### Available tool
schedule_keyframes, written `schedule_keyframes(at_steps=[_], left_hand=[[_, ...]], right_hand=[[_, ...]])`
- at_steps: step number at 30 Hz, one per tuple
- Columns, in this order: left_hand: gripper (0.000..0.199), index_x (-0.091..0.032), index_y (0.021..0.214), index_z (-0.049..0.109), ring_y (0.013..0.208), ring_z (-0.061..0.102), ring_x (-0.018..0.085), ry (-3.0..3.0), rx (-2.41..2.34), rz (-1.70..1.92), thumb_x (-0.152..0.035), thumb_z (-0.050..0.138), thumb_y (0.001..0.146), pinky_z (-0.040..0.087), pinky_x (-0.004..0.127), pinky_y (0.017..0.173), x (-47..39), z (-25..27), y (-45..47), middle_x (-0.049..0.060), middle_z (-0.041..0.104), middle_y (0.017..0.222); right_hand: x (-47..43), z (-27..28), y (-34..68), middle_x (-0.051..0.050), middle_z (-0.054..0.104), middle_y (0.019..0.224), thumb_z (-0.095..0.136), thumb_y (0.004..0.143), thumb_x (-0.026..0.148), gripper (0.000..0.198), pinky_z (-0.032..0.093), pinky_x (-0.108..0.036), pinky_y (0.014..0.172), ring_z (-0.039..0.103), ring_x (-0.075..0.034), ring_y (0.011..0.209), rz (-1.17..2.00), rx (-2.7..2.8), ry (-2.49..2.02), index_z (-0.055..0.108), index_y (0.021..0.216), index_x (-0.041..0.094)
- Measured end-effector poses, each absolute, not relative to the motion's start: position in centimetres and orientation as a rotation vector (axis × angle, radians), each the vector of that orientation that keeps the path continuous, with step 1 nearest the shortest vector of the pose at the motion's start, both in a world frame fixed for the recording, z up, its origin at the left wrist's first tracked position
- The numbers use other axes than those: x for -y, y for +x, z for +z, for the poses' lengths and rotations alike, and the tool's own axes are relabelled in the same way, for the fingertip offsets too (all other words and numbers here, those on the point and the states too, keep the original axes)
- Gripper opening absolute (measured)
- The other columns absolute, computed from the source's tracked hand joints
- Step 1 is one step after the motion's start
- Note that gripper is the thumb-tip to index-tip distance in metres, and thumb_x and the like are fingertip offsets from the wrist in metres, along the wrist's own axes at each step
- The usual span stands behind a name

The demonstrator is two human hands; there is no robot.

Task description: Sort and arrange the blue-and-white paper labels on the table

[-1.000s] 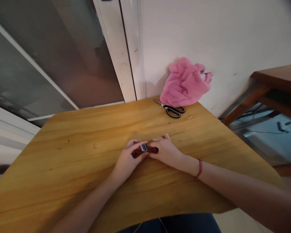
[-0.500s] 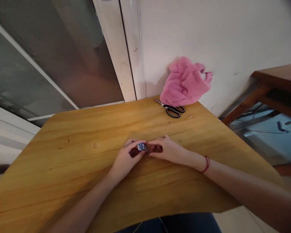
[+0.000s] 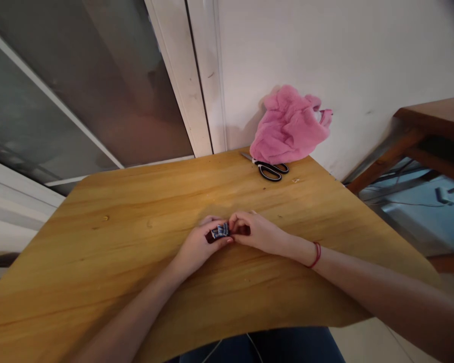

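Note:
My left hand [image 3: 200,243] holds a small blue-and-white patterned piece [image 3: 220,231] between thumb and fingers, just over the wooden table [image 3: 144,201]. The piece looks layered or folded; its kind is too small to make out. Against its right end, the thumb and fingertips of my right hand [image 3: 257,232] come together in a pinch. The fingers partly cover both ends of the piece. A red cord bracelet [image 3: 317,255] circles the right wrist.
Scissors [image 3: 269,170] with black handles lie at the table's back, their handles by a pink plush cloth [image 3: 289,126] against the wall. A tiny yellowish bit [image 3: 106,218] rests on the left side. Another wooden table [image 3: 431,118] stands at the right.
The patterned piece has turned in my left fingers and shows more of its stripes. My right fingertips have closed in on its right end, with the right hand slightly further left.

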State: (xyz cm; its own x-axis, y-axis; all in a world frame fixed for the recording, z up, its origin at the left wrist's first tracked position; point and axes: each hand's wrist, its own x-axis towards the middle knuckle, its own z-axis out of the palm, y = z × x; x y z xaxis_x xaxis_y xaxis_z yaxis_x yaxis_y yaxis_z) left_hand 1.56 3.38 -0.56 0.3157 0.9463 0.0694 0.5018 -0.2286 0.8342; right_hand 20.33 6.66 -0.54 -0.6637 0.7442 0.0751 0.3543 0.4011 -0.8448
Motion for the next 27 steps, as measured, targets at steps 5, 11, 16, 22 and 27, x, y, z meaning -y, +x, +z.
schedule_keyframes(at_steps=[5, 11, 16, 22, 27], left_hand=[[0.018, -0.020, 0.092, 0.064, 0.089, 0.057, 0.016, 1.805, -1.193, 0.719, -0.032, 0.058, 0.080, 0.044, 0.030, 0.084, -3.1, 0.0, 1.5, 0.004, 0.058, 0.097], [0.014, -0.020, 0.089, 0.064, 0.082, 0.054, 0.013, 1.727, -1.070, 0.538, -0.026, 0.059, 0.078, 0.045, 0.025, 0.073, -3.0, 0.7, 0.9, 0.002, 0.057, 0.094], [0.014, -0.019, 0.085, 0.063, 0.071, 0.051, 0.010, 1.665, -1.039, 0.431, -0.029, 0.061, 0.076, 0.043, 0.022, 0.064, -3.0, 1.1, 0.5, -0.001, 0.053, 0.085], [0.013, -0.018, 0.082, 0.062, 0.074, 0.051, 0.012, 1.695, -1.015, 0.417, -0.029, 0.061, 0.076, 0.043, 0.023, 0.066, -3.0, 1.3, 0.5, 0.001, 0.055, 0.086], [0.014, -0.019, 0.085, 0.062, 0.073, 0.052, 0.011, 1.670, -1.017, 0.412, -0.029, 0.061, 0.076, 0.043, 0.022, 0.064, -3.0, 1.2, 0.5, 0.000, 0.056, 0.087]], right_hand=[[-6.3, 0.3, 20.7, 0.003, 0.065, 0.070, 0.051, 0.082, 0.016, 0.011, 0.041, -0.022, 0.065, 0.054, -0.009, 0.064, 1.240, 2.216, -0.818, 0.047, 0.093, 0.018], [-6.4, 1.1, 21.0, 0.001, 0.064, 0.077, 0.054, 0.085, 0.029, 0.021, 0.043, -0.021, 0.064, 0.056, -0.010, 0.069, 1.332, 2.129, -0.742, 0.058, 0.101, 0.017], [-6.7, 1.0, 21.0, 0.000, 0.066, 0.083, 0.060, 0.082, 0.028, 0.015, 0.043, -0.021, 0.066, 0.057, -0.010, 0.074, 1.248, 2.207, -0.698, 0.068, 0.089, 0.018], [-6.6, 1.3, 21.0, 0.001, 0.064, 0.078, 0.063, 0.079, 0.029, 0.013, 0.041, -0.019, 0.060, 0.054, -0.009, 0.069, 1.217, 2.241, -0.692, 0.068, 0.085, 0.019], [-6.6, 1.4, 21.2, 0.001, 0.061, 0.074, 0.063, 0.079, 0.030, 0.013, 0.040, -0.019, 0.060, 0.052, -0.008, 0.066, 1.112, 2.300, -0.681, 0.068, 0.083, 0.019]])
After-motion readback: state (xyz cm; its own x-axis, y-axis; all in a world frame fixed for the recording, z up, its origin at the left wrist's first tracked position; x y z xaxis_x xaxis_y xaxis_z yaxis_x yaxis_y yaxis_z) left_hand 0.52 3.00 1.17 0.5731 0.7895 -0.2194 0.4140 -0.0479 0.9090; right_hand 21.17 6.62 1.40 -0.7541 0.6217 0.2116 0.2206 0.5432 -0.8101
